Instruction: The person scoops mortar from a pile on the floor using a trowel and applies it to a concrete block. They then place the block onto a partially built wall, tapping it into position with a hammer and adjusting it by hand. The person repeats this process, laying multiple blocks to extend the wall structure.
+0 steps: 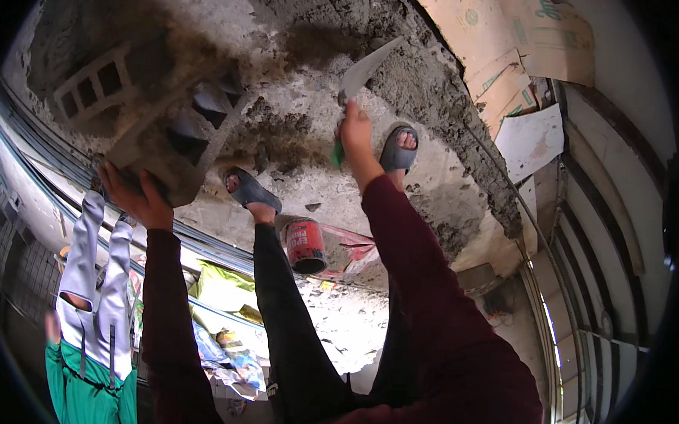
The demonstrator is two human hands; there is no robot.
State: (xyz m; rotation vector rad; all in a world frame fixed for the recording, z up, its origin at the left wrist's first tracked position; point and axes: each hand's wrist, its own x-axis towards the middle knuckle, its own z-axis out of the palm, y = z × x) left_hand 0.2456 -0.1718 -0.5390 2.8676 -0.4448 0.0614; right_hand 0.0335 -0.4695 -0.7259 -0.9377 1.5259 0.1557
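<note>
A grey concrete hollow block (158, 146) is at the left, its cavities facing up and to the right. My left hand (139, 196) is closed over its near end, with the fingers bent over the edge; the thumb lies against the side. My right hand (355, 136) is wrapped round the green handle of a trowel (367, 69). The trowel's long, flat metal blade points up and to the right, over rough grey mortar (422, 80). Beyond the held block is a second hollow block (93, 87), partly in shadow.
A red can (305, 244) stands near my sandalled feet. Cardboard sheets (510, 38) lie at the far right beside the mortar strip. A person in a green top (90, 383) is at the lower left, past metal rails (45, 175). Bags (228, 290) lie nearby.
</note>
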